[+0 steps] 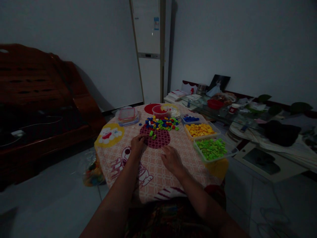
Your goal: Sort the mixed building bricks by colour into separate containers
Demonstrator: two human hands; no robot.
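Observation:
My left hand (137, 144) is over the cloth at the left edge of a dark red circle, fingers curled together; whatever they hold, if anything, is too dark to make out. Just right of its fingertips lie a few loose green toy bricks (151, 133). My right hand (171, 158) rests low on the cloth at the circle's lower right, fingers loosely bent and apart, with nothing visible in them. Beyond both hands spreads a pile of mixed toy bricks (162, 123) in blue, green, yellow, red and white.
On the right of the round table's cloth (153, 165) stand plastic boxes of green bricks (212, 148), yellow bricks (200, 129) and blue bricks (190, 119). Farther back are a round tub (160, 112) and white pieces (175, 113). Stacked lids (126, 115) lie at the back left.

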